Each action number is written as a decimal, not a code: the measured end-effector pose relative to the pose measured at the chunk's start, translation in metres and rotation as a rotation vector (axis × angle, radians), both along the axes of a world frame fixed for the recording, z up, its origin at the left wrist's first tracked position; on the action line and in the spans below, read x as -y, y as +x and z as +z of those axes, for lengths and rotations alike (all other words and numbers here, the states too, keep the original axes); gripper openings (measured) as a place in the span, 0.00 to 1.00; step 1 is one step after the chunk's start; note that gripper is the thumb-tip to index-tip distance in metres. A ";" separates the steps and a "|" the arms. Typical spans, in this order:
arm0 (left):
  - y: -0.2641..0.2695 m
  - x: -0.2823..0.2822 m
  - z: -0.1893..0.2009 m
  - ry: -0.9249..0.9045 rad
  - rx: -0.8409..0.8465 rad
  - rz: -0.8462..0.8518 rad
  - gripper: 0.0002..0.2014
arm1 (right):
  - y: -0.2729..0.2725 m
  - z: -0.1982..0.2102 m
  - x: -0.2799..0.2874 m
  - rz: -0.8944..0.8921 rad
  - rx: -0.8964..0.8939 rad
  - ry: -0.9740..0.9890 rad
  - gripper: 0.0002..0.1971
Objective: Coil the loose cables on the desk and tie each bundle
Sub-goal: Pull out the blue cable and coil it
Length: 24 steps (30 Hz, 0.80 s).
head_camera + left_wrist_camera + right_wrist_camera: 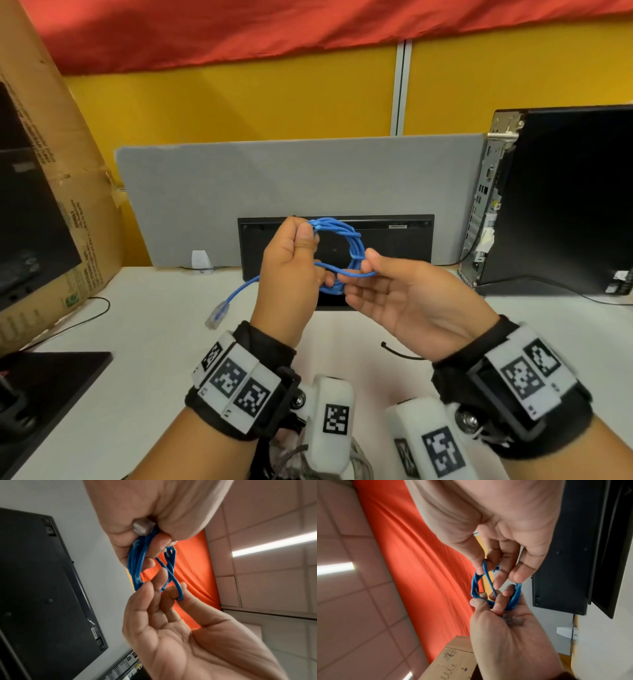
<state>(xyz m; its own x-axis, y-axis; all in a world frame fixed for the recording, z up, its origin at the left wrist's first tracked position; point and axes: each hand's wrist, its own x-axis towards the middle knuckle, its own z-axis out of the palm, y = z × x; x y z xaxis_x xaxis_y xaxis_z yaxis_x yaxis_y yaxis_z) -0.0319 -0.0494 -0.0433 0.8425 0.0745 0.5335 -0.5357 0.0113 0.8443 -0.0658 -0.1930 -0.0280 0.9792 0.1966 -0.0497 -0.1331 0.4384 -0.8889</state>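
One blue cable [342,246], wound into several loops, held in the air above the white counter [137,342]. Left hand [291,274] fingers clenched round the coil's left side; right hand [404,301] pinches a single strand at the coil's right. Clear plug end [216,313] dangles left. Black cable tie [400,353] lies on counter beneath right wrist.

Black keyboard [376,240] upright against grey divider [291,178] at desk's [137,342] back edge; computer tower [565,198] right, cardboard box [58,192] left.
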 end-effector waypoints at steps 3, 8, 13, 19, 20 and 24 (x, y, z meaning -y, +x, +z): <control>-0.002 0.002 0.003 -0.072 -0.079 -0.070 0.16 | 0.003 0.002 0.002 -0.052 -0.019 -0.009 0.21; -0.006 0.004 0.003 -0.109 -0.145 -0.161 0.16 | 0.008 -0.001 0.009 -0.139 0.032 -0.088 0.21; -0.001 0.001 -0.001 -0.148 -0.201 -0.183 0.16 | 0.009 -0.001 0.015 -0.145 0.004 0.026 0.18; -0.001 0.000 -0.003 -0.121 -0.265 -0.210 0.15 | 0.007 0.004 0.021 -0.101 0.061 -0.108 0.16; -0.001 0.000 -0.003 -0.110 -0.267 -0.213 0.15 | 0.007 0.004 0.023 -0.132 0.125 -0.215 0.16; -0.001 -0.001 -0.004 -0.110 -0.277 -0.212 0.15 | 0.005 0.006 0.025 -0.219 0.298 -0.360 0.14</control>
<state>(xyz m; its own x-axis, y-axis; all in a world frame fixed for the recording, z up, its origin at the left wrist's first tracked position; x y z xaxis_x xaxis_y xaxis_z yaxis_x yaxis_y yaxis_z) -0.0326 -0.0483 -0.0471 0.9567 -0.0737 0.2815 -0.2628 0.1963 0.9447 -0.0612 -0.2183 -0.0216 0.9775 0.0072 0.2106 0.2092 0.0867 -0.9740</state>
